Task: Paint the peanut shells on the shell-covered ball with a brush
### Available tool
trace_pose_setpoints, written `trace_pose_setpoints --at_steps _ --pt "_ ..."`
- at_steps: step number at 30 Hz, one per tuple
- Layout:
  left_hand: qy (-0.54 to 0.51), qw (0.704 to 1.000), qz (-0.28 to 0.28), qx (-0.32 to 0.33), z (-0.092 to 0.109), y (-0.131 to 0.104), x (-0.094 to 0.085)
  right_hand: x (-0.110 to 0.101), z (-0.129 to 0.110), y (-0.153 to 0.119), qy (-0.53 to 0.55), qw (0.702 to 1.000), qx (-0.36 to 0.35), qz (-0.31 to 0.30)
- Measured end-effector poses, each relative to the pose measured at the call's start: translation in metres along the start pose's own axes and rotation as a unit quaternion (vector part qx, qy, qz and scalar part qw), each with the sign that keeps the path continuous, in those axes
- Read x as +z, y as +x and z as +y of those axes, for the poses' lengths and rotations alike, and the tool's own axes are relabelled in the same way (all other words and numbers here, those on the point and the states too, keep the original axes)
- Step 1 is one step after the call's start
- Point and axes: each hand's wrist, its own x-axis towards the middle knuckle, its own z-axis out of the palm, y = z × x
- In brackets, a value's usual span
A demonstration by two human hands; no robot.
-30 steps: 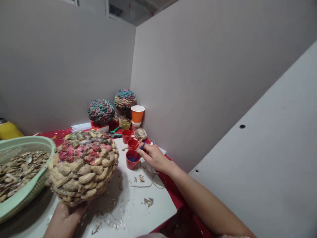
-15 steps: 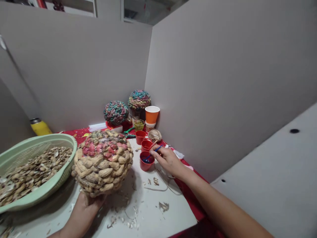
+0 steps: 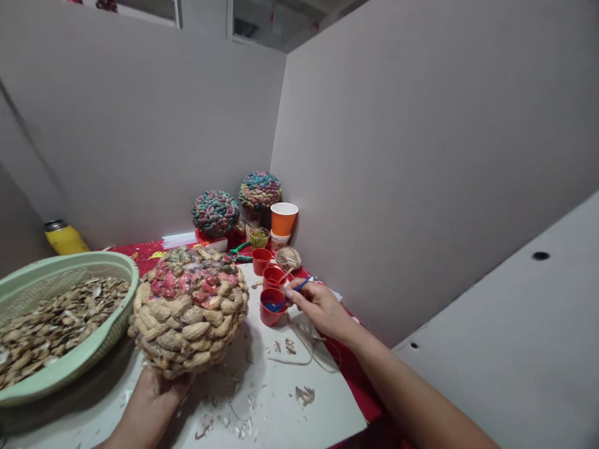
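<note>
A ball covered in peanut shells [image 3: 189,318] rests on my left hand [image 3: 154,396], whose fingers are partly hidden beneath it. Red and greyish paint marks its top; the lower shells are bare. My right hand [image 3: 321,308] pinches a thin blue paintbrush [image 3: 299,286]. The brush slants down into the nearest red cup [image 3: 271,316], which holds dark blue paint. Two more red cups stand in line behind, the middle cup [image 3: 274,276] with a stick leaning in it and the farther cup [image 3: 261,262] beyond.
A green basket of shells [image 3: 126,287] stands at left, near a yellow bottle [image 3: 66,239]. At the back are two painted shell balls [image 3: 215,213], an orange cup [image 3: 284,219] and a twine roll [image 3: 288,257]. Shell scraps [image 3: 305,395] litter the white board. Grey partitions [image 3: 397,156] enclose the table.
The brush tip still sits in the nearest red cup, with my right hand slightly shifted. The whole view has moved a little, and the ball stays held in my left hand.
</note>
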Motion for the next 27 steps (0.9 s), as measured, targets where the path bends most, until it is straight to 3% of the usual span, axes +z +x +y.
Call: trace_pose_setpoints --at_steps 5,12,18,22,27 --pt "-0.026 1.0 -0.014 0.0 0.002 -0.002 0.002 -0.003 0.003 -0.001 0.006 1.0 0.007 0.027" --pt "-0.038 0.999 0.008 -0.02 0.003 -0.001 0.002 0.004 -0.003 0.0 0.016 1.0 0.013 -0.001" --pt "-0.038 0.998 0.016 -0.046 0.012 -0.001 -0.003 -0.005 0.001 -0.003 0.06 0.996 0.04 0.061" --pt "-0.048 0.997 0.027 -0.058 0.006 -0.001 -0.007 -0.004 0.01 -0.007 0.068 0.991 0.071 0.093" --pt "-0.054 0.997 -0.003 -0.054 -0.006 0.0 -0.007 0.001 0.004 -0.008 0.061 0.993 0.058 0.08"
